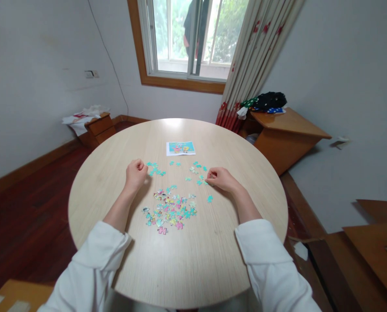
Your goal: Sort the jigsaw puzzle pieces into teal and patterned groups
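White sleeves (274,255): nearest | puzzle pieces (172,214): flat on table (180,273), axes at mixed angles | left hand (136,174): curled nearly closed beside turquoise cluster (154,165), any hold hidden | right hand (225,178): thumb and finger pinched together at turquoise piece (206,182), grip unclear | picture sheet (181,148): beyond, long axis left-right

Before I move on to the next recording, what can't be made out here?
All in the head view:
Left hand: its own curl hides whether it holds anything.
Right hand: too small to tell whether it grips anything.
Puzzle pieces: too small and crowded to count.
Dark shape outside: cut off by the top edge, partly hidden by window sash.
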{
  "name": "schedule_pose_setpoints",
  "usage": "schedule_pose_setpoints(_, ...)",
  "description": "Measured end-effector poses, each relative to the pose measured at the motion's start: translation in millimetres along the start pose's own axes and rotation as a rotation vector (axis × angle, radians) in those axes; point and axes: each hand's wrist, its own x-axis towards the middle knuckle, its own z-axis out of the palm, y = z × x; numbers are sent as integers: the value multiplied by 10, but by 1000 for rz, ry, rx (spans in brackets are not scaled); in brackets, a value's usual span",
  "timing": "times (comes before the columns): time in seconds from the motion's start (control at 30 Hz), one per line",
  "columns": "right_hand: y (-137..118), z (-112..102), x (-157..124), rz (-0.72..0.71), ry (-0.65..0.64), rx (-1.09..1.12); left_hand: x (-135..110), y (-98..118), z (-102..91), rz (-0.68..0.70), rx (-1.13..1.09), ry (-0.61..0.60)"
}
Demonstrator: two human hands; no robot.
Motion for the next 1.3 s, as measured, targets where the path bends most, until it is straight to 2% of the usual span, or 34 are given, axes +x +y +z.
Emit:
schedule_pose_setpoints(0.13,-95,123,-21,-55,-68,18,6,-17,-3,37,25,-3)
schedule_pose_setpoints(0.3,-180,252,-64,-42,-287,233,6,-6,5,-23,1,-10)
schedule_pose_setpoints(0.4,-139,156,-60,-15,-187,260,9,17,12,-94,-61,-25)
schedule_pose_setpoints(0.53,61,-63,-26,77,-25,140,-6,30,12,-116,-89,-41)
schedule_pose_setpoints(0.67,234,-138,-17,136,-48,125,-35,10,4,-102,-35,-84)
schedule_pose_setpoints(0.83,223,-73,6,124,-68,55,-45,7,-5,-102,10,-76)
schedule_pose_setpoints(1.0,66,129,96,106,131,-136,-46,14,4,-116,4,-76)
schedule_pose_setpoints(1.1,-20,268,140,46,210,-192,-47,-4,16,-124,-15,-94)
schedule_pose_setpoints(1.2,-59,322,142,-21,228,-141,-42,-33,28,-135,-46,-94)
schedule_pose_setpoints(1.3,-62,305,112,-73,182,-26,-31,-53,38,-138,-65,-95)
